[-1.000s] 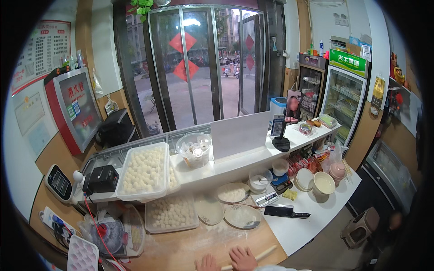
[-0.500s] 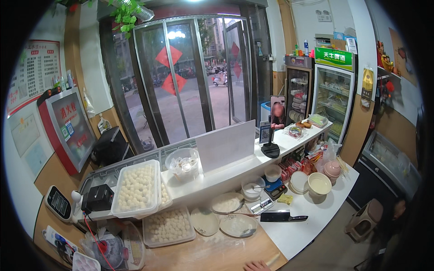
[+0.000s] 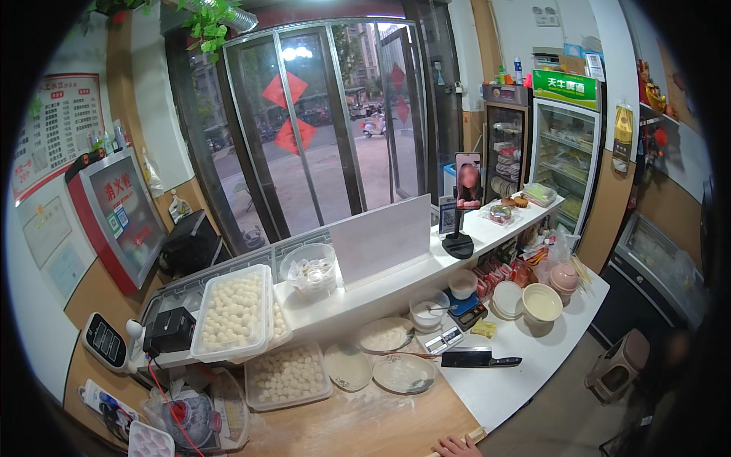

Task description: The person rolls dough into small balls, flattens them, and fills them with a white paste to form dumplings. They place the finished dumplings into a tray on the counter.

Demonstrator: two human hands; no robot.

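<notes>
At the lower edge, right of centre, part of my right hand (image 3: 458,446) shows. Its fingers are bent over a pale, thin rolling pin (image 3: 478,433) at the right end of the wooden board (image 3: 358,426); my palm is cut off by the picture's edge. My left hand is not in view. Beyond the board, a clear plastic tub (image 3: 288,376) holds many small pale balls that look like dough. Beside it are oval plates (image 3: 405,374), one with white powder in it. A cleaver (image 3: 480,358) lies on the white counter, farther off than my right hand.
A larger tub (image 3: 232,314) of filled pale pieces stands on the raised ledge, beside a clear round bucket (image 3: 308,272). A phone on a stand (image 3: 459,244) rises from the ledge. Digital scales (image 3: 445,340), bowls (image 3: 541,307) and a stool (image 3: 618,365) are at right.
My right hand has moved slightly to the right, and the rolling pin's visible end has shifted the same way. The whole view has tilted a little. The tubs, plates and cleaver stay in place.
</notes>
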